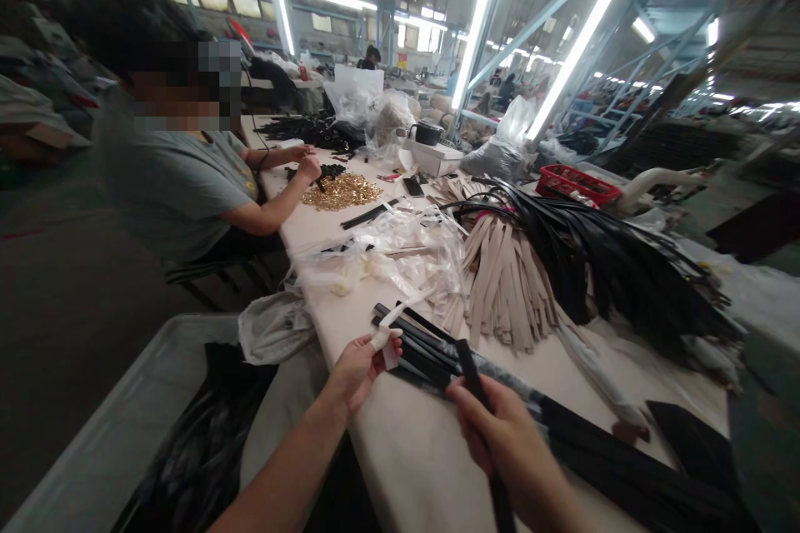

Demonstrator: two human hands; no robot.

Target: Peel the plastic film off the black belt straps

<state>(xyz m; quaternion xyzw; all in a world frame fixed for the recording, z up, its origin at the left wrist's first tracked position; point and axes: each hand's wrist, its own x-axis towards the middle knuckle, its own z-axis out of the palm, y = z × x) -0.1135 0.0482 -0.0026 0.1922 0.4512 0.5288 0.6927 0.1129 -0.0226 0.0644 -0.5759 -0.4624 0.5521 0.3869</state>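
My left hand (357, 373) is closed at the table's near edge, gripping a crumpled white strip (392, 318) like peeled backing paper; one end sticks up past the fingers. My right hand (506, 425), to its right, is wrapped around a black strap (468, 368) that runs through the fist and hangs below. Behind both hands lies a bundle of black straps (416, 347), partly covered by clear plastic. A long black bundle (600, 441) extends to the lower right, partly hidden behind my right hand and forearm.
Beige straps (509, 283) and a large heap of black straps (600, 258) cover the table's right side. Plastic wrappers (400, 246) lie mid-table. A co-worker (181, 175) sits at the left beside gold metal pieces (343, 191). A plastic bin (156, 375) stands lower left; a red basket (578, 181) sits behind.
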